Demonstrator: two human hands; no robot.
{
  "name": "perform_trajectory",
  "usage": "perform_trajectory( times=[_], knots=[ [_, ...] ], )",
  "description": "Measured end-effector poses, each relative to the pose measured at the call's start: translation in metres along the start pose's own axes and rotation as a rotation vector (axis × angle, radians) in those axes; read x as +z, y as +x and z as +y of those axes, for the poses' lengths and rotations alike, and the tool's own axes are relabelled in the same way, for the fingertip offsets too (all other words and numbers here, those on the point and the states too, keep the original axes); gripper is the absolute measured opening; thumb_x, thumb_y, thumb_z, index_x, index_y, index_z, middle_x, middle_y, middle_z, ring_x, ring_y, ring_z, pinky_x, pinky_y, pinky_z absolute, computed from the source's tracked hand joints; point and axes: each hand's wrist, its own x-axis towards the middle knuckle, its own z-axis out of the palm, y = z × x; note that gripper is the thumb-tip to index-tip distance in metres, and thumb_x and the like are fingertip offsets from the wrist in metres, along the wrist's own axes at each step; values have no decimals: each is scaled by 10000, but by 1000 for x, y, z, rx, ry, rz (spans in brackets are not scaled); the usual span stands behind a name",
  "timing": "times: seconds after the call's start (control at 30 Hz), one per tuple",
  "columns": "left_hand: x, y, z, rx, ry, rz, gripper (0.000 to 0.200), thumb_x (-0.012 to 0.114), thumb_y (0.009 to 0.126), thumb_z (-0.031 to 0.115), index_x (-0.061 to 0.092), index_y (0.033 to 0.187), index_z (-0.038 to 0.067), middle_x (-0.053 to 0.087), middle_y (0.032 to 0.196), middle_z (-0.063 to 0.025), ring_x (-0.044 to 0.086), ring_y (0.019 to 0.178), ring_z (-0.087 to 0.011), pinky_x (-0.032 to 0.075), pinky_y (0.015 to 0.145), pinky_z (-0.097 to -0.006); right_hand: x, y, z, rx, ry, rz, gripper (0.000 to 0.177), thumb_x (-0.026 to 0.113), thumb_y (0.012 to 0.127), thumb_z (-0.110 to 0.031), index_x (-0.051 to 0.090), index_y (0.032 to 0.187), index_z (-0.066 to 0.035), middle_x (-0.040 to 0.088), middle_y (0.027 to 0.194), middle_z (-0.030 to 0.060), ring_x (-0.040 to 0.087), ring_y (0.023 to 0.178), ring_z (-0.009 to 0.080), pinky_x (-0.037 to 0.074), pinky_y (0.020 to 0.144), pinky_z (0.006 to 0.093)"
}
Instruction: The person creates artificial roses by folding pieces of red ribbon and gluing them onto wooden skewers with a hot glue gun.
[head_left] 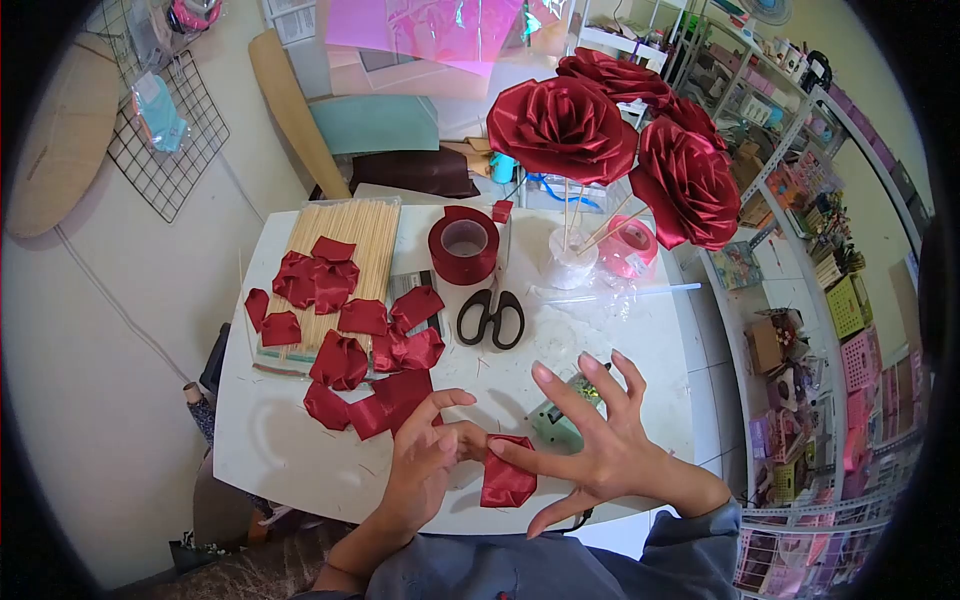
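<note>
A folded red satin ribbon petal [510, 480] hangs between my hands, above the near edge of the table. My left hand [425, 465] grips its upper left edge with bent fingers, the forefinger raised. The fingers of my right hand [600, 440] are spread wide, one of them lying across the petal's top and the others apart from it. Behind the right hand sits a pale green object [560, 425], partly hidden. Several finished red petals [340, 360] are scattered to the left, some on a bundle of thin wooden sticks [345, 225].
Black-handled scissors [490, 320] lie mid-table, below a roll of red ribbon [463, 245]. Large red ribbon roses [562, 130] stand on sticks in a white holder [570, 260], beside a pink roll [630, 247]. Loaded shelves [800, 190] line the right side.
</note>
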Motion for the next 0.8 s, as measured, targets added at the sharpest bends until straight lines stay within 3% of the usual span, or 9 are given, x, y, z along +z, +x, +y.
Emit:
perform_trajectory(
  times=[0.5, 0.7, 0.77, 0.8],
  knots=[
    [0, 0, 1, 6, -28, 25, 495, 524, 773, 319, 318, 1090, 0, 560, 808, -173, 561, 757, -204, 419, 734, -288, 6, -2, -1, 8, -63, 23, 627, 495, 596, -708, 573, 1040, -272, 350, 1296, 132, 242, 1197, 332, 104, 918, 521],
    [2, 0, 3, 14, 42, 56, 442, 540, 753, 229, 324, 1070, 10, 562, 797, -156, 559, 755, -183, 411, 739, -270, 7, -3, -3, 23, -95, 14, 618, 483, 610, -704, 563, 1063, -291, 360, 1292, 119, 259, 1190, 321, 107, 929, 516],
    [1, 0, 3, 41, -119, 22, 378, 547, 767, 70, 330, 1071, 11, 575, 807, -128, 553, 760, -155, 416, 718, -270, 8, -4, -4, 15, -151, 26, 610, 478, 618, -700, 560, 1070, -298, 366, 1289, 114, 266, 1185, 313, 113, 933, 513],
    [-1, 0, 2, 42, -119, 22, 378, 547, 767, 70, 330, 1071, 11, 575, 807, -128, 553, 760, -155, 416, 718, -270, 8, -4, -4, 14, -151, 25, 610, 478, 618, -700, 560, 1070, -298, 366, 1289, 114, 266, 1185, 313, 113, 933, 513]
  ],
)
